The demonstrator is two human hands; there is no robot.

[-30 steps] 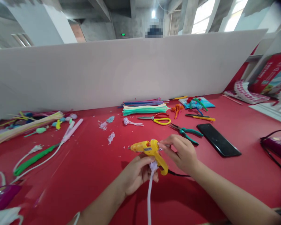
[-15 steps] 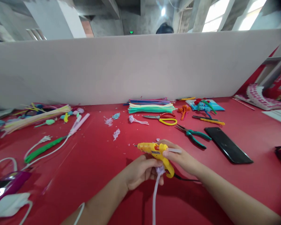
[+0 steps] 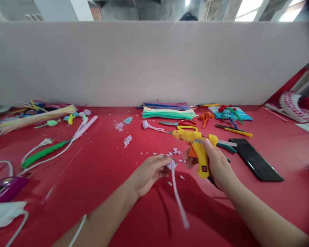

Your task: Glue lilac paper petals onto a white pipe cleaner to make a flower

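My left hand [image 3: 154, 171] pinches a lilac pipe-cleaner flower [image 3: 172, 165], its long pale stem hanging down toward me. A yellow hot glue gun [image 3: 199, 149] is in my right hand [image 3: 217, 164], fingers wrapped round its handle and trigger. Its nozzle points left, and a clear glue stick [image 3: 228, 143] sticks out of the back. Small lilac clippings [image 3: 175, 151] lie scattered on the red table [image 3: 105, 199] around the flower. Beyond the gun's nozzle rests another lilac piece with stems [image 3: 150, 126].
Yellow-and-red-handled scissors [image 3: 179, 125] and a pipe-cleaner bundle [image 3: 168, 112] lie ahead. Partly hidden green-handled pliers [image 3: 228, 148] and a black phone [image 3: 257, 159] are on the right. A pink corded tool [image 3: 85, 130] and more pipe cleaners [image 3: 36, 121] lie left. A white partition [image 3: 154, 65] stands behind.
My right hand has taken the glue gun by its handle and moved it up and right, away from the left hand. The flower stays in my left hand; clippings beneath now show.
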